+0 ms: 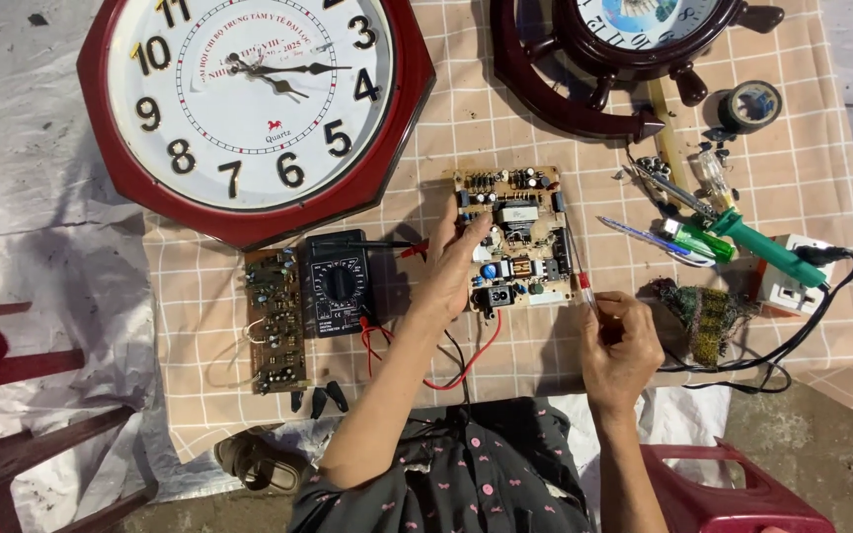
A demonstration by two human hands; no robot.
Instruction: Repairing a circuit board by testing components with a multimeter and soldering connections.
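Note:
A tan circuit board with several small components lies on the checked cloth. My left hand rests on the board's left edge, fingers spread over it. My right hand sits just right of the board's lower corner and pinches a thin red-tipped test probe that slants up toward the board's right side. A black multimeter lies left of my left hand, with red and black leads trailing from it.
A second, darker circuit board lies left of the meter. A large red wall clock and a ship-wheel clock sit at the back. A green soldering iron, tape roll, small tools and a knitted rag crowd the right.

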